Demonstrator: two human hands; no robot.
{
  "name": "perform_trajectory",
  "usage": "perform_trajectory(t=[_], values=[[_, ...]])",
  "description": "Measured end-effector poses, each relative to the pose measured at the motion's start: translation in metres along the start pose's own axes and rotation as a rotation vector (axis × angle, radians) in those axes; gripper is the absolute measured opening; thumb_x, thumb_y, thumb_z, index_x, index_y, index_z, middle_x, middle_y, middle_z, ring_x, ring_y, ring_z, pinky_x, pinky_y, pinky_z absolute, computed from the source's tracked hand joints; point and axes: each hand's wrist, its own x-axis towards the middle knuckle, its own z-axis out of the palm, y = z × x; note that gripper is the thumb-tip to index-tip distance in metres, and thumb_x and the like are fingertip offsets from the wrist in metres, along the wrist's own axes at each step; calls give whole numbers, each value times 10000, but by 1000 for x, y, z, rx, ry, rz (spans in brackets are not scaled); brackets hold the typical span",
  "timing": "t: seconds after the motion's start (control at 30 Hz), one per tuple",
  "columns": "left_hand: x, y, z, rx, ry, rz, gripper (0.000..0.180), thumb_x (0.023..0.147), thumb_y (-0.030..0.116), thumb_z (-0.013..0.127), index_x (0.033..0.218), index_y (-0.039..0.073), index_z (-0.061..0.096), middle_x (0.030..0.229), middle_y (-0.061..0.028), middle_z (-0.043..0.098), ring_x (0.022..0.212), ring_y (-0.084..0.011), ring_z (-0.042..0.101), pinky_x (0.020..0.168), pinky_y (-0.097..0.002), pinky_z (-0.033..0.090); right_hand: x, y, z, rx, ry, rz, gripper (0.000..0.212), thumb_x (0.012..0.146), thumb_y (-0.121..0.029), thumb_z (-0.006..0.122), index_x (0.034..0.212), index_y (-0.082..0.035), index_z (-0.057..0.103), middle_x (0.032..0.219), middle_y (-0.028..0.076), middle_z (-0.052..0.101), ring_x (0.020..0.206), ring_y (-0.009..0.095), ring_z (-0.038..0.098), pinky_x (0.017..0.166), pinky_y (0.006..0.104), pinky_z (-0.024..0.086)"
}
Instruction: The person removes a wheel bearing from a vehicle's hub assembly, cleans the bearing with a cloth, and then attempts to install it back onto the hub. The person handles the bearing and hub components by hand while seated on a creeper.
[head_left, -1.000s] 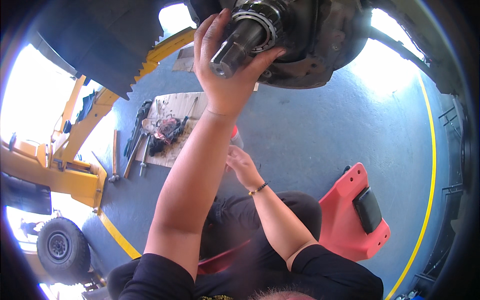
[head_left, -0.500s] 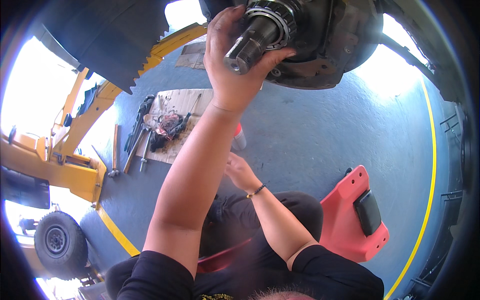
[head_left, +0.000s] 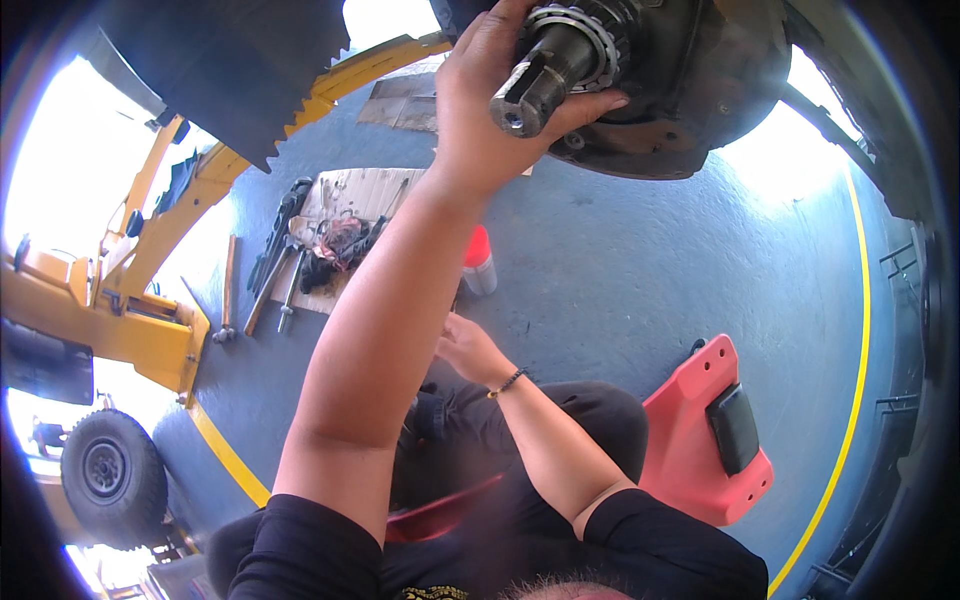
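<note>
My left hand (head_left: 482, 115) reaches up to a dark shaft (head_left: 540, 85) with a keyway slot cut in its end. Its thumb and fingers curve around a roller bearing (head_left: 606, 45) seated on that shaft, with the thumb along the lower right side. Behind the bearing is a large dark round housing (head_left: 690, 90). My right hand (head_left: 470, 350) is low, near my knee and partly behind my left forearm. Its fingers are bent in part, but their tips are hidden, as is anything in them.
On the floor, cardboard (head_left: 365, 185) bears tools and a stained rag (head_left: 345, 240). A hammer (head_left: 227, 300) lies left of it. A red-topped grey container (head_left: 480, 265) stands beyond my right hand. At right is a red creeper (head_left: 690, 430); at left, a yellow machine (head_left: 130, 340) and a wheel (head_left: 108, 475).
The view has shifted slightly, so the shaft and left hand appear farther right. The left hand keeps its place around the bearing. My right hand has moved slightly left, farther behind the forearm.
</note>
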Motion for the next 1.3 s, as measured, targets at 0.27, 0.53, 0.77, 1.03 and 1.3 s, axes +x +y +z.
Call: perform_trajectory(t=[0.27,0.53,0.77,1.03,1.3], values=[[2,17,4,-247,-79,-286,990,651,273,980,1397,-28,404,1257,-185,597,1178,-261,596,1029,-368,474,-2,3,0,-149,-40,6,351,991,-188,647,1266,24,592,947,14,656,832,85,600,786,264,511],[-5,9,22,-271,190,-110,887,591,270,1002,1294,36,514,1184,-123,628,1043,-245,664,906,-357,562,3,6,-15,-253,-28,92,343,997,-175,633,1292,-2,600,1001,31,672,849,94,596,792,274,510],[-18,1,5,-288,100,-16,925,627,236,984,1334,11,432,1151,-145,641,1073,-205,655,912,-320,551,5,21,-9,-122,-46,17,349,999,-188,635,1297,-8,609,1024,36,695,867,104,617,815,291,520],[2,10,31,-284,172,-233,924,630,285,977,1287,-15,402,1161,-151,540,1067,-233,578,955,-351,496,3,22,-8,-343,-53,-27,380,987,-201,651,1308,-3,617,1150,115,728,970,148,654,860,318,528],[4,1,25,-177,83,-234,928,632,310,968,1319,-25,444,1187,-170,585,1090,-249,608,962,-352,506,1,18,-6,-347,-106,6,363,985,-215,653,1284,-10,632,1095,111,737,946,134,652,845,313,527]])
